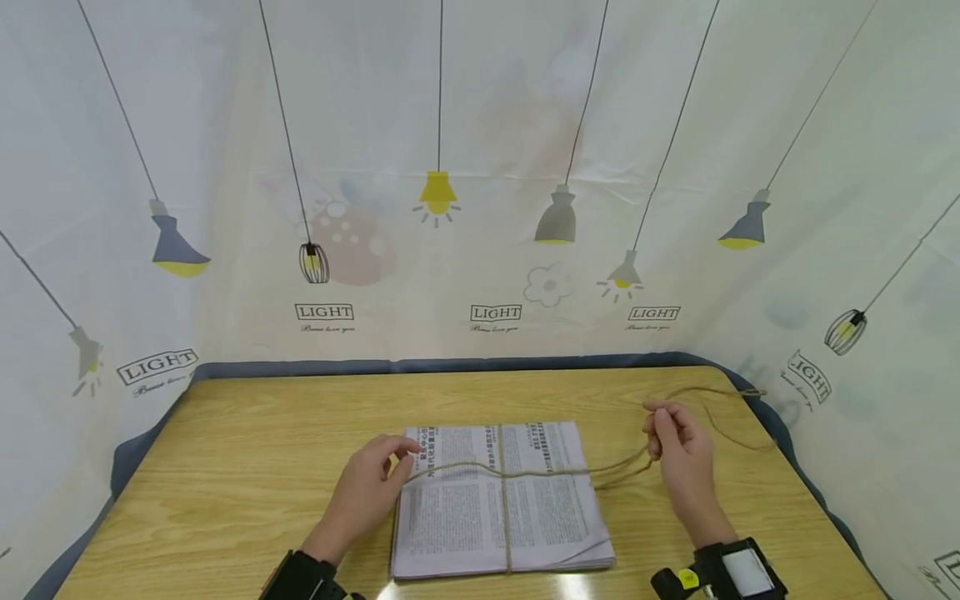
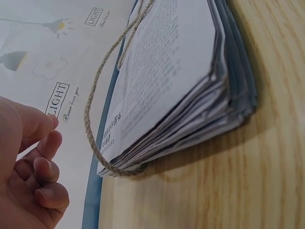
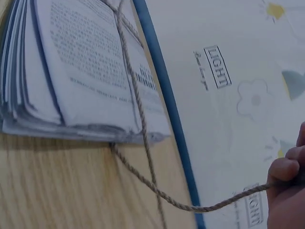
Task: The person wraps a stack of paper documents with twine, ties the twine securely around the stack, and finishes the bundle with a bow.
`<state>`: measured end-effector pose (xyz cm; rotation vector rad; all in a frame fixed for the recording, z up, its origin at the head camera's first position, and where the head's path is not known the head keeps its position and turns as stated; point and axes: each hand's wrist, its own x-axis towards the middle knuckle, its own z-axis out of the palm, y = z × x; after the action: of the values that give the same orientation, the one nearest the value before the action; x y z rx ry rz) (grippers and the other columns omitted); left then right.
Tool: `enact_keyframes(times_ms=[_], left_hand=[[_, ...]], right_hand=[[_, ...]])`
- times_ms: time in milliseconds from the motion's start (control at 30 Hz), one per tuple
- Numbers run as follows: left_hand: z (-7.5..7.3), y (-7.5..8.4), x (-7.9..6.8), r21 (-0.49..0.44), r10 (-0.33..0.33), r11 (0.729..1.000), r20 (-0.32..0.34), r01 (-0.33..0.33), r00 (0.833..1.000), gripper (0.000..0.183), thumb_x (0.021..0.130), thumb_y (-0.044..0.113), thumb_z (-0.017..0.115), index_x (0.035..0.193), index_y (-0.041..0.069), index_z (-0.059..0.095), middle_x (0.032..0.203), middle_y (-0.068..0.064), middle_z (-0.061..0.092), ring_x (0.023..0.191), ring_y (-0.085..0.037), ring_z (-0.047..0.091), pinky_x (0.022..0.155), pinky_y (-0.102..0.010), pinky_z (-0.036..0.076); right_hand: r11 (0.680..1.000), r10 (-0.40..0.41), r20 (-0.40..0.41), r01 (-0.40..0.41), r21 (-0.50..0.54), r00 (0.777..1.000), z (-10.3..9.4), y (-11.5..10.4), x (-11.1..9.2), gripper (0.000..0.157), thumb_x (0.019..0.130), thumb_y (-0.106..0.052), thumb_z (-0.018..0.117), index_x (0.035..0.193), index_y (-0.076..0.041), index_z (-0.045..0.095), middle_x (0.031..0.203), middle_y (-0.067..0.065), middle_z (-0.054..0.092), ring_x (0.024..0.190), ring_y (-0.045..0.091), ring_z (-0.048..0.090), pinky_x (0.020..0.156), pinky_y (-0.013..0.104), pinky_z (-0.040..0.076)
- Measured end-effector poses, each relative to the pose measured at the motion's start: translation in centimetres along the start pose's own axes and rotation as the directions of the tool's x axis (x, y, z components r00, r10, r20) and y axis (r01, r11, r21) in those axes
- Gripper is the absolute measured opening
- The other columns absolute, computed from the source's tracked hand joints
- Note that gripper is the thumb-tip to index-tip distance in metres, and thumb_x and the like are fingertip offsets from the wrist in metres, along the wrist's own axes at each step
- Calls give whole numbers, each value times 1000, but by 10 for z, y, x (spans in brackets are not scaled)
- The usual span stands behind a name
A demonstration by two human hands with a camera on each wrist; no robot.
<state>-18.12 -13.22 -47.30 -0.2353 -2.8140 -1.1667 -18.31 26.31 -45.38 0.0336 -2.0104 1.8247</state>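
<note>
A stack of folded newspapers (image 1: 453, 517) lies on the table, a strand of twine (image 1: 505, 523) running down its middle and another crossing it sideways. My right hand (image 1: 681, 454), off the stack's right side, grips the twine with curled fingers; lengths of it run back to the stack, and loose ends trail behind the hand. At the stack's upper left edge is my left hand (image 1: 367, 483), its fingers loosely bent. In the left wrist view this hand (image 2: 33, 167) holds nothing, and the twine (image 2: 88, 114) bows in a slack loop beside it, passing under the stack's edge.
The wooden table (image 1: 247, 467) extends to both sides of the stack. Behind it hangs a pale curtain (image 1: 480, 250) printed with lamps, with a dark blue band (image 1: 525, 363) along the table's back edge. Loose twine (image 1: 723, 429) reaches the table's right edge.
</note>
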Motion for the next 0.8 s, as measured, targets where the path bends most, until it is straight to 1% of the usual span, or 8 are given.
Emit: enact_keyframes(times_ms=[67, 133, 233, 300, 433, 533, 667, 800], left_hand=[[0, 0, 0, -5, -1, 1000, 0, 1, 1000, 15, 95, 15, 62, 105, 22, 70, 89, 7, 59, 58, -8, 39, 58, -22, 35], [0, 1, 0, -9, 0, 1000, -1, 0, 1000, 14, 95, 15, 62, 105, 21, 70, 89, 7, 59, 57, -8, 39, 57, -22, 35], [0, 2, 0, -15, 5, 1000, -7, -5, 1000, 14, 95, 15, 63, 105, 21, 70, 89, 7, 60, 57, -7, 40, 57, -22, 36], [0, 2, 0, -20, 7, 1000, -9, -8, 1000, 14, 94, 14, 63, 105, 21, 70, 89, 7, 60, 57, -7, 40, 57, -21, 36], [-1, 4, 0, -31, 9, 999, -11, -10, 1000, 14, 95, 14, 63, 105, 21, 70, 89, 7, 60, 57, -7, 39, 56, -21, 35], [-2, 5, 0, -34, 16, 999, -13, -16, 1000, 13, 95, 16, 63, 105, 20, 70, 89, 8, 60, 58, -8, 40, 57, -21, 36], [-3, 8, 1, -34, 32, 999, -17, -32, 999, 14, 96, 19, 62, 107, 20, 70, 90, 9, 59, 62, -8, 41, 60, -22, 37], [-4, 15, 4, -50, 42, 998, -9, -42, 999, 15, 97, 20, 61, 109, 21, 69, 90, 10, 59, 63, -9, 42, 60, -23, 36]], right_hand=[[994, -77, 54, 81, -71, 996, 7, -5, 0, 31, 106, -19, 39, 114, 3, 58, 75, 5, 53, 57, 14, 42, 53, 28, 37], [978, -155, 125, 171, -123, 980, 14, -9, 0, 29, 106, -15, 38, 120, 3, 55, 72, 4, 52, 58, 14, 42, 55, 28, 37], [957, -212, 196, 244, -156, 957, 25, -16, -1, 26, 105, -9, 39, 126, -2, 54, 73, 5, 54, 60, 12, 45, 57, 26, 39], [945, -233, 234, 276, -172, 944, 32, -20, -2, 25, 104, -5, 40, 124, -2, 54, 78, 6, 56, 62, 12, 45, 57, 26, 39], [937, -221, 265, 280, -211, 939, 47, -31, -5, 21, 103, -4, 44, 114, -5, 61, 84, 4, 56, 59, 11, 43, 53, 25, 38], [923, -235, 304, 310, -229, 923, 59, -46, -8, 21, 102, -2, 45, 111, -4, 63, 77, 3, 54, 54, 6, 37, 49, 24, 35], [894, -292, 387, 393, -213, 875, 71, -64, -12, 22, 101, 2, 44, 112, 0, 63, 69, 4, 50, 49, 1, 31, 46, 22, 31], [892, -292, 446, 409, -192, 846, 76, -66, -14, 22, 100, 4, 44, 107, -2, 64, 69, 5, 52, 49, 0, 30, 45, 20, 32]])
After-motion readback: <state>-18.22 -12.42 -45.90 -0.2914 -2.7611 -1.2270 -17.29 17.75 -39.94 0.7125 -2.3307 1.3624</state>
